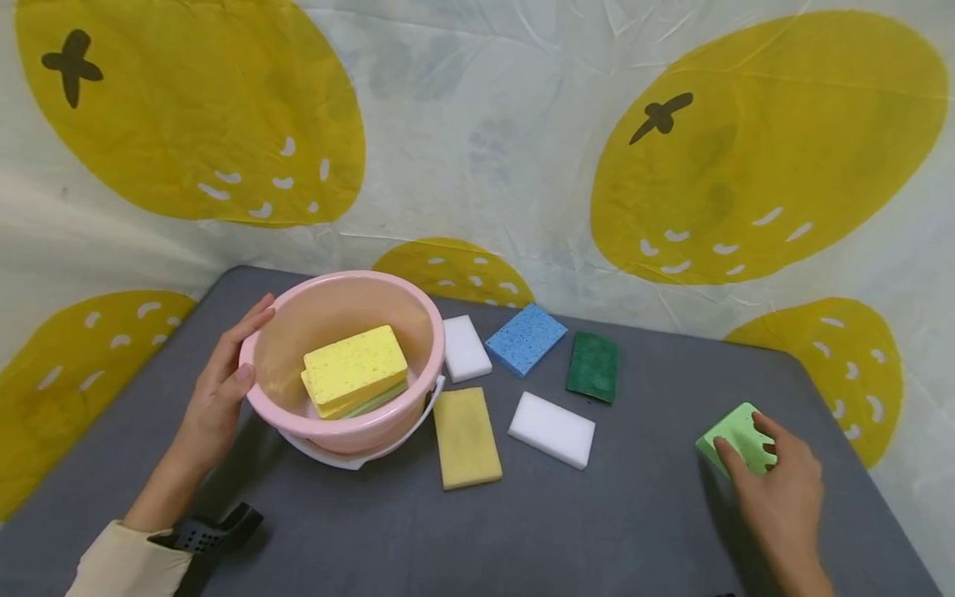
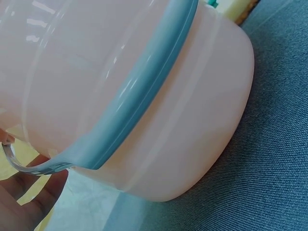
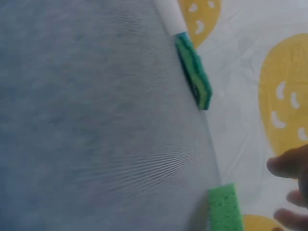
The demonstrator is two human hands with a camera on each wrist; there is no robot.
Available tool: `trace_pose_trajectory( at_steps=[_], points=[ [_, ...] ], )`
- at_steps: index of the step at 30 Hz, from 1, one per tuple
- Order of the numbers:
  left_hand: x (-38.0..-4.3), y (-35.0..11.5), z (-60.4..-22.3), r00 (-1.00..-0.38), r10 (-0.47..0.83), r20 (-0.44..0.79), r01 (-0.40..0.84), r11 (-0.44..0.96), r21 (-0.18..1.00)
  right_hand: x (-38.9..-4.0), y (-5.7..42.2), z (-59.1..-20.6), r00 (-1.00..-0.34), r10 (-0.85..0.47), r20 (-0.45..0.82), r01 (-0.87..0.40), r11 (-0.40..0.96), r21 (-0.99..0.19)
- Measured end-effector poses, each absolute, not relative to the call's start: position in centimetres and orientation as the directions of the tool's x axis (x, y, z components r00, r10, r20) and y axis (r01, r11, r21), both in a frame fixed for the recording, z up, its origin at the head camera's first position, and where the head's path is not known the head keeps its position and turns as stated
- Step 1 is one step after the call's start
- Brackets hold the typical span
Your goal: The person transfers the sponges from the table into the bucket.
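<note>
A pink bucket (image 1: 343,286) stands left of centre with a yellow sponge (image 1: 354,365) on top of others inside, a green edge showing underneath. My left hand (image 1: 216,390) rests against the bucket's left rim, thumb and fingers spread along it. The left wrist view shows its fingers beside the bucket's handle end (image 2: 48,166), partly hidden. At the right, my right hand (image 1: 783,485) hovers over a light green sponge (image 1: 739,431) on the table. In the right wrist view its fingers (image 3: 288,163) are apart from that sponge (image 3: 225,207), with nothing between them.
Between bucket and right hand lie a yellow sponge (image 1: 467,438), white sponges (image 1: 552,429) (image 1: 466,348), a blue sponge (image 1: 526,339) and a dark green scouring sponge (image 1: 593,366). The grey table (image 1: 634,514) ends at a patterned curtain (image 1: 477,124) behind.
</note>
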State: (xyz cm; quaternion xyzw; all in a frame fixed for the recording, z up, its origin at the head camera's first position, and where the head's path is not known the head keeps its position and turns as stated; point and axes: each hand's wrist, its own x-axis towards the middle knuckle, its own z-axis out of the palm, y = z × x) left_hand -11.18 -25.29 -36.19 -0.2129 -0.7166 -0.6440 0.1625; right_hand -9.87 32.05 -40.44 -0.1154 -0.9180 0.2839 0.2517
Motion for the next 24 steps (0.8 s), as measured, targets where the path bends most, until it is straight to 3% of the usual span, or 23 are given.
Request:
trace_pose_trajectory(
  at_steps=[5,15,24],
  points=[
    [-11.1,-25.4,-36.1,-0.864,0.097,0.494,0.502,0.096,0.859,-10.2,32.5,-41.8,-0.828,0.394,0.400,0.086,0.793,-0.603],
    [-11.0,-25.4,-36.2,-0.866,0.093,0.492,0.499,0.089,0.862,-10.7,32.7,-43.9,-0.763,0.592,0.261,0.291,0.674,-0.679],
    [-11.0,-25.4,-36.0,-0.874,0.089,0.478,0.486,0.109,0.867,-11.0,33.1,-44.1,-0.775,0.612,0.159,0.346,0.621,-0.703]
  ],
)
